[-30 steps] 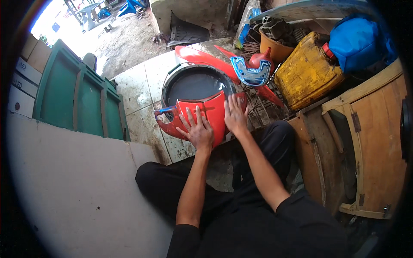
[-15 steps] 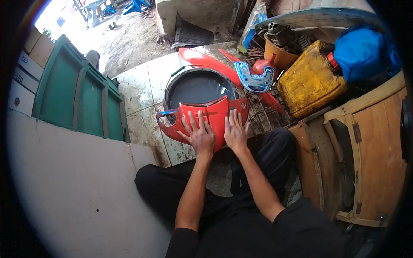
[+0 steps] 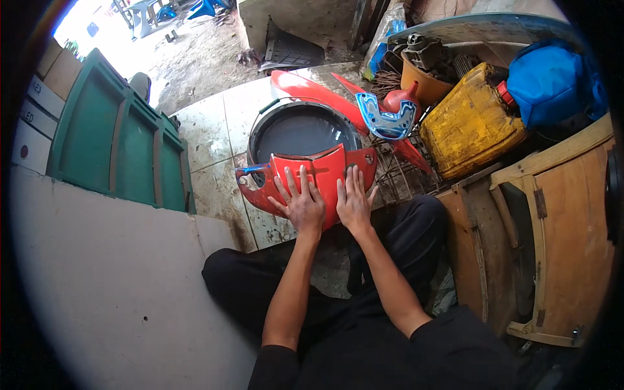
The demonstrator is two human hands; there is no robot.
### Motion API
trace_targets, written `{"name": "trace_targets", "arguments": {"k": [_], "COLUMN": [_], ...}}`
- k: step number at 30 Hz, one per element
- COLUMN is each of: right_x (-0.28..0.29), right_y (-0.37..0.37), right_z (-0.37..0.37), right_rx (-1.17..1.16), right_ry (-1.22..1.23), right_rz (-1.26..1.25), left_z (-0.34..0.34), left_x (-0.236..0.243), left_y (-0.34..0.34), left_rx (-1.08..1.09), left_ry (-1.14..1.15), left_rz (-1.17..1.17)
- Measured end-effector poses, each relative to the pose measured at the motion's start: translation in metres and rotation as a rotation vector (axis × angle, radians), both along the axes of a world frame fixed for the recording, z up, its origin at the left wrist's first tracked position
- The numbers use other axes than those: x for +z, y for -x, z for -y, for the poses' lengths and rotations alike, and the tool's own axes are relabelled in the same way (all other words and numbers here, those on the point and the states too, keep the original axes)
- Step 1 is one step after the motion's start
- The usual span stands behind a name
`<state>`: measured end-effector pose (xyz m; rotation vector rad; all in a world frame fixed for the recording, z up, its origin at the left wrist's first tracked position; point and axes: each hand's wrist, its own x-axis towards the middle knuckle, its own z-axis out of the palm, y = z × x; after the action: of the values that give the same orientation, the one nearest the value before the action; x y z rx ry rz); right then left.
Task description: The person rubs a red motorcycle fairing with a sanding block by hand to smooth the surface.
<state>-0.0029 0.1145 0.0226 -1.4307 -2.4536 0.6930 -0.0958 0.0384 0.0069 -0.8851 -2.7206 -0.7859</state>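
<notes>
A glossy red plastic body panel [image 3: 325, 170], seemingly from a motorcycle, leans on the near rim of a black bucket [image 3: 255, 133] of grey water. My left hand [image 3: 305, 207] lies flat on the panel's left part, fingers spread. On its right part my right hand [image 3: 354, 203] rests flat with the fingers stretched out and the thumb apart. A small dark patch shows by the right fingertips; whether it is a loose piece under them I cannot tell. Neither hand is wrapped round anything, and the palms' undersides are hidden.
Beyond the bucket lie a long red panel [image 3: 305, 88] and a blue-and-silver curved part [image 3: 388, 117]. A dirty yellow jerrycan [image 3: 471, 123], a blue bag [image 3: 546, 81] and an orange tub [image 3: 422, 81] crowd the right. A wooden cabinet [image 3: 572, 227] stands nearer; green panels [image 3: 91, 136] stand left.
My right hand has slid slightly toward me and left over the red panel. The left hand and the panel stay about where they were.
</notes>
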Motion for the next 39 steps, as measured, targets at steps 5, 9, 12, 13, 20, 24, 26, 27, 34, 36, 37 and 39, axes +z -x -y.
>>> {"name": "trace_targets", "arguments": {"k": [5, 9, 12, 13, 20, 24, 26, 27, 34, 36, 37, 39], "right_x": [0.006, 0.004, -0.007, -0.009, -0.003, -0.003, -0.003, -0.002, -0.007, -0.006, -0.005, -0.005], "right_y": [0.019, 0.010, -0.003, -0.003, 0.020, 0.009, 0.005, 0.013, 0.015, 0.010, 0.005, 0.008], "right_z": [-0.072, -0.043, -0.012, -0.017, -0.077, -0.008, -0.009, -0.024, -0.064, -0.013, -0.001, 0.000], "right_rx": [-0.002, 0.027, 0.017, 0.005, -0.037, -0.028, -0.067, -0.095, -0.127, -0.064, -0.056, -0.073], "right_ry": [0.003, 0.003, -0.092, -0.124, -0.051, 0.051, -0.022, -0.078, -0.065, 0.005, 0.002, -0.044], "right_rz": [0.004, -0.016, -0.030, -0.034, 0.010, -0.025, -0.018, -0.035, -0.022, -0.013, 0.012, 0.012], "left_z": [-0.010, -0.004, -0.001, -0.004, -0.011, 0.002, -0.002, -0.005, -0.009, -0.003, -0.001, 0.001], "left_x": [0.004, 0.000, 0.001, 0.001, 0.004, 0.003, 0.004, 0.004, 0.004, 0.003, 0.001, -0.001], "left_y": [-0.012, -0.004, -0.001, -0.003, -0.008, 0.004, 0.000, 0.000, -0.008, 0.002, 0.003, 0.003], "left_rx": [-0.031, -0.012, -0.008, -0.017, -0.036, 0.000, -0.011, -0.013, -0.033, -0.009, -0.012, -0.004], "left_ry": [0.002, 0.003, 0.005, 0.003, 0.016, 0.024, 0.017, 0.008, 0.014, 0.019, 0.021, 0.013], "left_rz": [0.048, 0.017, 0.003, -0.001, 0.041, 0.018, 0.019, 0.018, 0.038, -0.001, -0.017, -0.009]}}
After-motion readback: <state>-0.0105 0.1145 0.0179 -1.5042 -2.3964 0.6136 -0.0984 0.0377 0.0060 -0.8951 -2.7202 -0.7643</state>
